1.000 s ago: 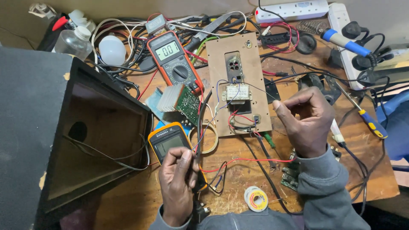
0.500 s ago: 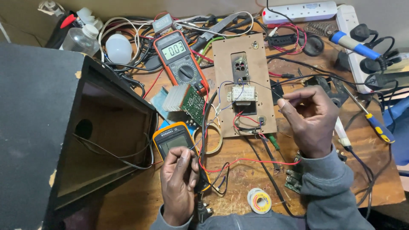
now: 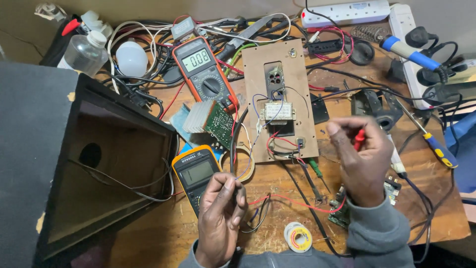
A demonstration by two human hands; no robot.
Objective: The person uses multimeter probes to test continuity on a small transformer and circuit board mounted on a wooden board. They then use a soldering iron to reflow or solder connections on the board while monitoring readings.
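The left hand (image 3: pixel 221 218) is closed, fingers and thumb pinched together on a thin dark wire (image 3: pixel 233 149) that runs up from the fingertips toward the small green circuit board with a silver finned heat sink (image 3: pixel 210 119). Half a second ago this hand sat in much the same grip over the lower edge of the yellow-cased multimeter with a grey screen (image 3: pixel 194 172); it has barely moved, so the wire stays held in place against the wooden table (image 3: pixel 277 198).

The right hand (image 3: pixel 361 161) is what has changed. A second ago it was curled lower and nearer the board's right edge; now it is lifted and turned, fingers closed around a slim red probe (image 3: pixel 359 140) whose tip I cannot see. It hovers just right of the tan rectangular hardboard panel carrying a small transformer and a socket cut-out (image 3: pixel 277 106), not touching it. To my eye the probe has been drawn off the panel rather than pressed to a contact.

Above the panel's left edge lies the red-cased multimeter with a lit display (image 3: pixel 204 72). A red wire (image 3: pixel 287 201) trails across the table between the hands, with a roll of solder wire (image 3: pixel 298 236) below it. The open black speaker cabinet (image 3: pixel 94 168) fills the left side; a blue-handled soldering iron (image 3: pixel 404 49) lies at the far right.
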